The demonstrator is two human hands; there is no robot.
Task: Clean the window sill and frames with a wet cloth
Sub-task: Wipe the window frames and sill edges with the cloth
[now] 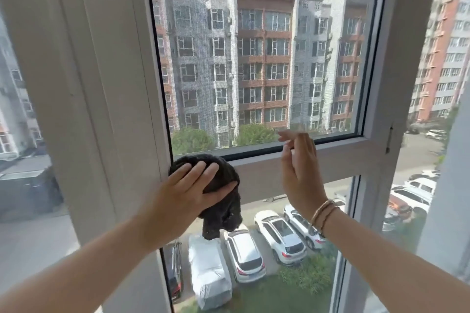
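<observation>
A dark, bunched cloth (226,211) is pressed against the white window frame where the thick left upright (112,109) meets the horizontal crossbar (338,157). My left hand (188,190) lies flat on the cloth, fingers spread over it, and part of the cloth hangs down below the palm. My right hand (300,168) is raised edge-on in front of the crossbar, fingers extended and apart, holding nothing. Its fingertips look blurred. A braided bracelet circles the right wrist.
The right upright (391,84) carries a small dark hinge. An upper pane with a fine mesh screen (254,58) sits above the crossbar and a lower pane below. Apartment blocks and parked cars show outside. No sill is in view.
</observation>
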